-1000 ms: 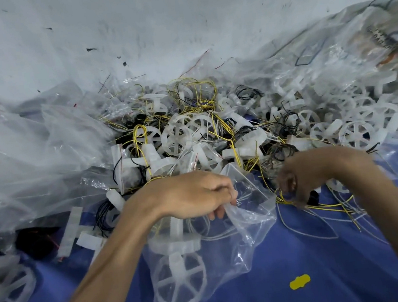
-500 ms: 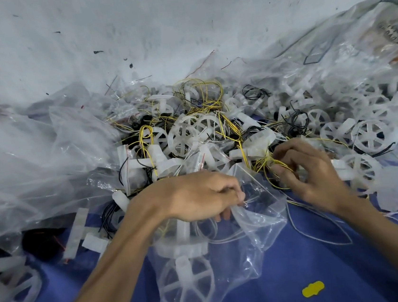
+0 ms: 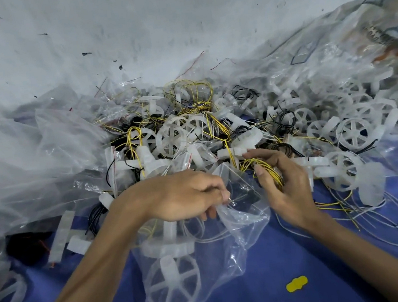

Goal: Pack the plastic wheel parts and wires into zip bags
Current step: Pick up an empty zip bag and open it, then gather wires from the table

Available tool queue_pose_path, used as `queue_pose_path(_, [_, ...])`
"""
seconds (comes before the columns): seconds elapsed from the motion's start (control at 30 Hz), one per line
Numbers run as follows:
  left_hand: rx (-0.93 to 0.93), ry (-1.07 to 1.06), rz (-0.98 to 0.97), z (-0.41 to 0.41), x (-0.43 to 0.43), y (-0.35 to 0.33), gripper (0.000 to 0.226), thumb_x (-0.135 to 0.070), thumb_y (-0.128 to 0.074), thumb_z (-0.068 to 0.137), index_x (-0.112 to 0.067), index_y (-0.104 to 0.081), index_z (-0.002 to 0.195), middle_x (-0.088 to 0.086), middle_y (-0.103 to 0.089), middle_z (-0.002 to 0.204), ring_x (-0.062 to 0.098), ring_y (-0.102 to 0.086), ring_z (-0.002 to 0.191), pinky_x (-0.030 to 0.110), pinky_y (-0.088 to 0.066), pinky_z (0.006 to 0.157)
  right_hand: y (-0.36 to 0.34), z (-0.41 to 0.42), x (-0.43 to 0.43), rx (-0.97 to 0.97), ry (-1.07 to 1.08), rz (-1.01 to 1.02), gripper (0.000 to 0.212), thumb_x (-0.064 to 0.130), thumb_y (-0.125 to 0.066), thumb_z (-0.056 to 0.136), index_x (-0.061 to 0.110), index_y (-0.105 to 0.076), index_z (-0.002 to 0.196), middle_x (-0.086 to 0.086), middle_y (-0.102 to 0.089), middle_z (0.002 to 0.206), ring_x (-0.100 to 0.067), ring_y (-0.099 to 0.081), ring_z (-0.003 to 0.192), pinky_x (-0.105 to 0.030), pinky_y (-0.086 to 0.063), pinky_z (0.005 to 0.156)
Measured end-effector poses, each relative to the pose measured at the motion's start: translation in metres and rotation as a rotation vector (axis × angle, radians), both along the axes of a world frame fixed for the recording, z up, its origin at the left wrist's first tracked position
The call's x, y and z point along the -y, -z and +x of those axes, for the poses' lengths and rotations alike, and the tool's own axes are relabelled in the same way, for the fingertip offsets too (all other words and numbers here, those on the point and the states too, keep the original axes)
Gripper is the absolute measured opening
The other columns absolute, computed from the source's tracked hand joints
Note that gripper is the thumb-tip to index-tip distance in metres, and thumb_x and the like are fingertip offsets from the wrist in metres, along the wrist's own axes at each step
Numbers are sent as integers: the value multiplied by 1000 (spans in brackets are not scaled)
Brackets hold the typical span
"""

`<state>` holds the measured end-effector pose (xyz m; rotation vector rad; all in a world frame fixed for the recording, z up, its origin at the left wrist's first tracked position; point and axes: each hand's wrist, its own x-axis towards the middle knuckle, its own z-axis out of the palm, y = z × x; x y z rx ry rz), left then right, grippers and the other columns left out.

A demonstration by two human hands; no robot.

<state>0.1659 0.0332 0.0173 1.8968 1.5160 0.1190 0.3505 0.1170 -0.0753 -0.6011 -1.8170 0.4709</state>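
Plainly early yet: the left hand [image 3: 183,197] pinches the mouth of a clear zip bag [image 3: 241,225] holding white spoked wheels [image 3: 175,286], the right hand [image 3: 284,190] curls round a yellow wire bundle [image 3: 271,172] just beside that mouth, and a large heap [image 3: 186,132] beyond the bag awaits packing.

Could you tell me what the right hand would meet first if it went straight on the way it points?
The right hand would probably meet the raised rim of the clear plastic zip bag that the left hand holds; depth is unclear.
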Motion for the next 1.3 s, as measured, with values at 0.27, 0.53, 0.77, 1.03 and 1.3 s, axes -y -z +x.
queue_pose_path(0.27, [-13,23,23,-3,1,-1,18,-38,-39,99,-32,-56,99,-11,-65,86,1,-63,82,24,-50,81,8,4,-6,6,-32,-117,12,32,-41,89,30,-50,98,6,-60,95,-10,-58,83,-25,-47,72])
queue_pose_path(0.53, [22,-40,15,-9,-2,-3,29,-36,-41,98,-20,-62,111,-5,-68,90,6,-65,84,24,-49,84,10,7,-10,0,-49,-167,13,38,-41,92,31,-47,101,0,-58,90,-19,-59,79,-39,-49,69])
queue_pose_path(0.77, [5,-32,8,-5,-6,1,27,-38,-40,98,-25,-61,110,-12,-66,84,-1,-63,79,15,-47,77,-3,6,-12,-241,-127,-549,35,41,-44,91,7,-50,86,-8,-65,67,-15,-59,52,-19,-36,36])
queue_pose_path(1.03, [-6,-25,1,-2,-7,-2,27,-38,-41,98,-25,-62,109,-12,-67,82,2,-65,79,23,-48,81,-17,18,-28,-646,-457,-1062,40,31,-28,98,6,-59,90,-20,-69,99,-25,-64,77,-20,-46,49])
queue_pose_path(1.3, [-106,-19,-123,8,-26,-13,38,-44,-43,95,-21,-70,81,-8,-66,64,2,-60,56,19,-45,64,-15,20,-27,-571,-556,-942,37,44,-33,92,19,-48,115,-5,-63,121,-19,-62,75,-25,-40,56])
